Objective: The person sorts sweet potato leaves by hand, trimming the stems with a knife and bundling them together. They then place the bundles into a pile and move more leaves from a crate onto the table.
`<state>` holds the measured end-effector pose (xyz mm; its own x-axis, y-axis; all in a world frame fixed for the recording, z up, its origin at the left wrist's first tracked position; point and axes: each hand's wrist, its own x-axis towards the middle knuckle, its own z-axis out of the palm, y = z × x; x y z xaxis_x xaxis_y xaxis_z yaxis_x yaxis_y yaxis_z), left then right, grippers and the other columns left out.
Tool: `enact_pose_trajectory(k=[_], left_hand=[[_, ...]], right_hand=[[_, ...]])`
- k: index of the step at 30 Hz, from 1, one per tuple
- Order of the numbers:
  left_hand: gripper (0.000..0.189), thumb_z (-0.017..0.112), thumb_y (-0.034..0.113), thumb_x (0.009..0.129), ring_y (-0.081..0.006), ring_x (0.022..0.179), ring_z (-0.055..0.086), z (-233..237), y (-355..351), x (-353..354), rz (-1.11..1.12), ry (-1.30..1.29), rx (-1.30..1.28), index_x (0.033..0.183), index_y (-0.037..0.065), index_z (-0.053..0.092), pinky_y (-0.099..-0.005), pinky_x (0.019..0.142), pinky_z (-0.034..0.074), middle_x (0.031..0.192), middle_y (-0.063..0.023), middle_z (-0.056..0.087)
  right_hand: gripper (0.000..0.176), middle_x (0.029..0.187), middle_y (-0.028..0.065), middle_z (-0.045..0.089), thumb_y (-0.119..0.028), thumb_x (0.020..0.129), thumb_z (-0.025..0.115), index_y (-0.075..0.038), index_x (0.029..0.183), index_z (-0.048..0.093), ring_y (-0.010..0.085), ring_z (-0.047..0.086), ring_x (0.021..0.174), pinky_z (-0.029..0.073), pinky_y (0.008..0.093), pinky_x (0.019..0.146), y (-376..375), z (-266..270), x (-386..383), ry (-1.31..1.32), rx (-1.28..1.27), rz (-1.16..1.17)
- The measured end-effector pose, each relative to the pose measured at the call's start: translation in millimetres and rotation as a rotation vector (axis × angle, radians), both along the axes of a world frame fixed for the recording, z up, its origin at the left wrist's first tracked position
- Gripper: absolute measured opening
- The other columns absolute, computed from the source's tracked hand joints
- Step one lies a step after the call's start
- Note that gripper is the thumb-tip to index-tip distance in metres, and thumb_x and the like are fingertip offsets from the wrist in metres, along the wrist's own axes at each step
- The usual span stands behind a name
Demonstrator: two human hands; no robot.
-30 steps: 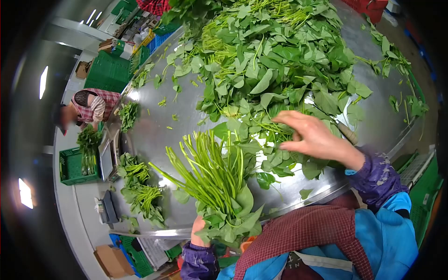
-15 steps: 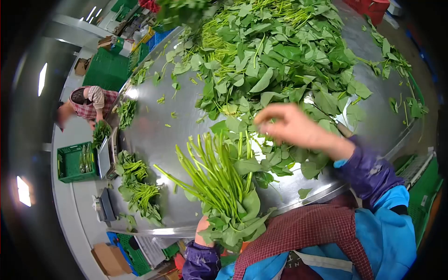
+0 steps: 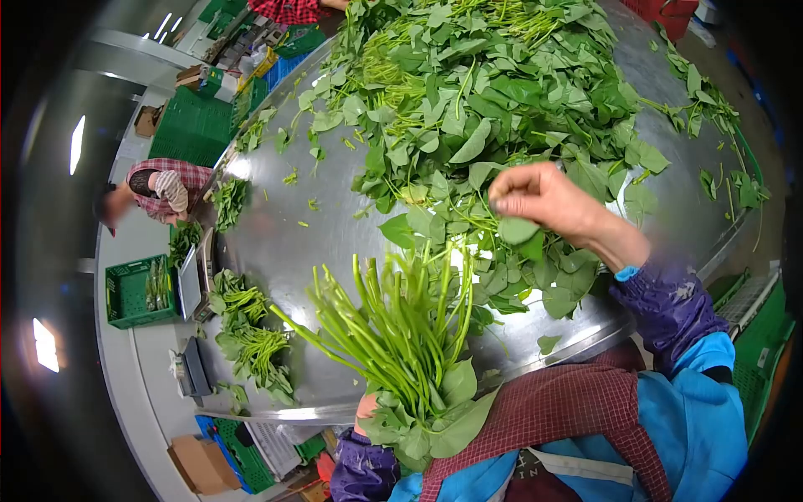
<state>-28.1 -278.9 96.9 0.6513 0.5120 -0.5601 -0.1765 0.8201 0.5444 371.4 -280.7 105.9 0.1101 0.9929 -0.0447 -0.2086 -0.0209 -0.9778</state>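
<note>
My left hand, mostly hidden by leaves, is closed around a bunch of leafy green stems, its cut ends fanned upward and its leaves hanging near my apron. To the right, my right hand is over the near edge of the large leaf pile, with thumb and fingertips pinched together. A green leaf hangs just below those fingertips, apparently held by its stem. Loose leaves lie on the metal table beneath.
Several small bunches lie along the table's left side, near a scale. Beyond it is a green crate with bundles, and a co-worker in a checked garment. Another person's red checked sleeve shows at the top.
My right hand has moved slightly right and up, its fingers now pinched, with a leaf beneath. The held bunch has spread wider. The greens at the top left have dropped away from view.
</note>
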Motion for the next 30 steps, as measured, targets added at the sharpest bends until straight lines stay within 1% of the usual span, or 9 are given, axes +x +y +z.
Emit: enact_pose_trajectory(k=[4,7,9,13,14,17,22,26,30], left_hand=[[0.035,0.047,0.004,0.085,-0.0254,0.099,0.055,22.9,4.4,16.2,-0.411,0.489,0.565,0.120,-0.002,0.046,-0.0346,0.086,0.046,0.114,-0.0142,0.054],[0.040,0.053,0.009,0.083,-0.0250,0.103,0.053,4.3,23.5,0.1,-0.206,0.344,0.265,0.120,-0.001,0.046,-0.0329,0.088,0.043,0.118,-0.0138,0.051],[0.051,0.064,0.010,0.074,-0.0248,0.105,0.050,-21.1,48.7,-28.2,-0.761,0.704,0.752,0.120,-0.001,0.045,-0.0319,0.090,0.040,0.119,-0.0146,0.050],[0.058,0.072,0.006,0.062,-0.0241,0.101,0.051,-19.5,52.0,-27.3,-0.696,0.807,0.939,0.115,-0.001,0.048,-0.0329,0.088,0.040,0.111,-0.0158,0.053],[0.057,0.072,0.006,0.061,-0.0295,0.096,0.055,14.9,52.0,9.7,-0.742,0.752,0.937,0.112,-0.002,0.049,-0.0345,0.084,0.042,0.103,-0.0185,0.057],[0.057,0.071,0.006,0.060,-0.0371,0.092,0.056,21.6,54.2,25.6,-0.828,0.805,1.198,0.112,-0.002,0.049,-0.0365,0.080,0.044,0.094,-0.0217,0.059],[0.055,0.075,0.011,0.056,-0.0410,0.089,0.055,44.6,47.7,52.2,-0.862,0.900,1.186,0.104,-0.004,0.052,-0.0411,0.076,0.045,0.090,-0.0236,0.059],[0.050,0.078,0.015,0.055,-0.0426,0.086,0.055,33.4,42.8,51.1,-0.917,1.106,1.230,0.091,-0.008,0.051,-0.0424,0.074,0.045,0.085,-0.0259,0.058],[0.051,0.080,0.018,0.054,-0.0414,0.088,0.054,18.1,43.2,32.5,-0.912,1.079,1.273,0.087,-0.009,0.051,-0.0440,0.076,0.044,0.087,-0.0269,0.057]], right_hand=[[0.012,0.082,0.0017,0.061,-0.014,0.082,0.062,-0.004,0.086,0.060,0.0093,0.056,0.078,0.044,0.0238,0.074,-8.6,5.2,3.1,0.146,0.024,0.030],[0.029,0.087,0.0057,0.062,-0.022,0.078,0.066,-0.003,0.098,0.055,0.0127,0.059,0.080,0.048,0.0247,0.071,-18.6,25.3,24.6,0.366,0.150,0.026],[0.027,0.091,0.0054,0.061,-0.017,0.078,0.064,-0.002,0.099,0.055,0.0102,0.058,0.078,0.050,0.0230,0.064,-21.0,32.3,60.5,0.568,0.365,0.064],[0.027,0.098,0.0018,0.057,-0.006,0.072,0.062,-0.004,0.099,0.058,0.0080,0.054,0.075,0.048,0.0232,0.067,-27.1,47.2,49.9,-0.344,-0.140,-0.085],[0.031,0.100,0.0021,0.057,-0.005,0.070,0.062,-0.007,0.100,0.059,0.0093,0.053,0.074,0.047,0.0244,0.068,-24.7,25.8,41.7,-0.702,0.099,-0.145],[0.032,0.102,0.0035,0.057,-0.013,0.068,0.068,-0.007,0.098,0.059,0.0156,0.054,0.082,0.046,0.0283,0.069,-27.0,53.6,-8.5,-0.594,0.199,-0.084],[0.049,0.100,0.0085,0.057,-0.033,0.063,0.073,-0.006,0.101,0.057,0.0253,0.050,0.101,0.038,0.0379,0.084,-32.7,41.8,-78.0,-1.324,0.313,0.419],[0.039,0.093,0.0078,0.059,-0.031,0.071,0.068,-0.004,0.097,0.057,0.0234,0.051,0.098,0.038,0.0366,0.084,-30.6,18.4,-110.9,-1.239,0.342,0.371],[0.027,0.076,0.0080,0.059,-0.023,0.084,0.055,0.002,0.093,0.058,0.0206,0.058,0.080,0.044,0.0348,0.074,-20.9,2.2,-92.9,-0.572,0.291,0.400]])
